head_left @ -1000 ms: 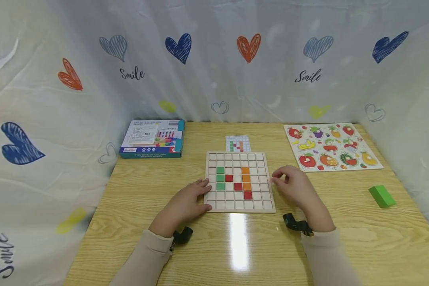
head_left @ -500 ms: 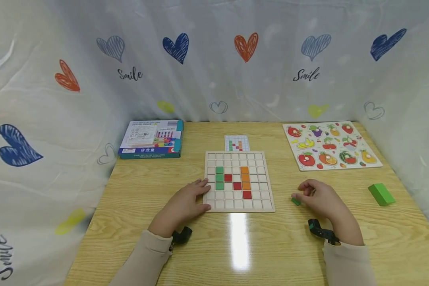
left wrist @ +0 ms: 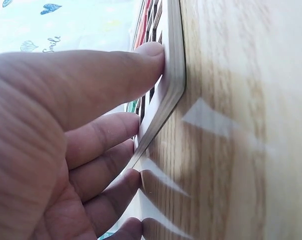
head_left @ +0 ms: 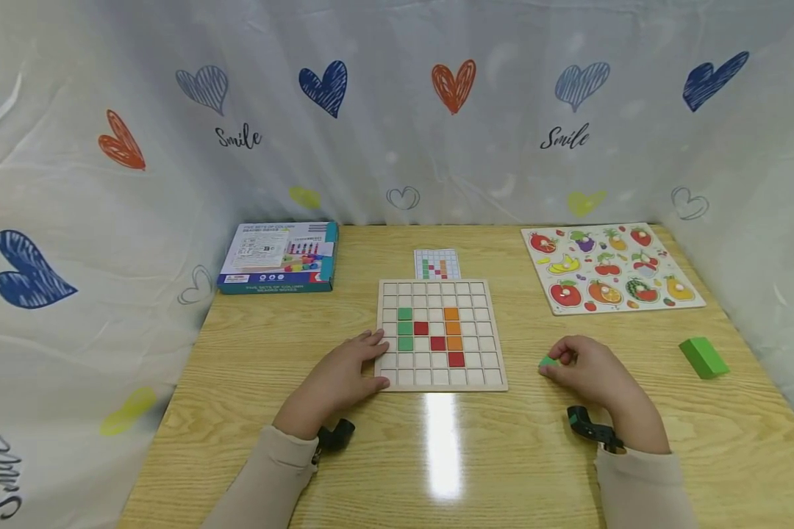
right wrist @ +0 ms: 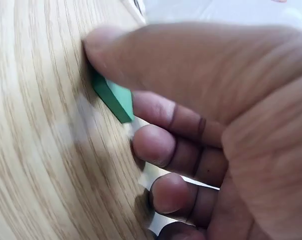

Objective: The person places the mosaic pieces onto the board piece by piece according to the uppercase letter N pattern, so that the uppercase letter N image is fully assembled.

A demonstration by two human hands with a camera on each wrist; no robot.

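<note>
My right hand (head_left: 589, 371) pinches a small green square tile (right wrist: 115, 102) between thumb and index finger, close over the table to the right of a wooden grid board (head_left: 423, 377). In the right wrist view the tile is tilted, partly covered by the thumb. My left hand (head_left: 340, 375) rests at the board's left edge, fingers relaxed, with the thumb (left wrist: 151, 52) touching the rim near its front corner. Set in the grid are green tiles (head_left: 405, 328), red tiles (head_left: 437, 343) and orange tiles (head_left: 452, 328), in columns and a diagonal. Behind the board lies a pattern card (head_left: 437, 254) with matching colours.
A blue and white toy box (head_left: 278, 257) lies at the back left of the wooden table (head_left: 258, 323). At the back right is a fruit puzzle board (head_left: 609, 272), with a green block (head_left: 703, 358) in front of it. Heart-patterned curtains (head_left: 384, 110) surround the table.
My right hand has moved from the board's right edge rightward and nearer to me, then taken hold of the green tile and tipped it up. The left hand stays in place.
</note>
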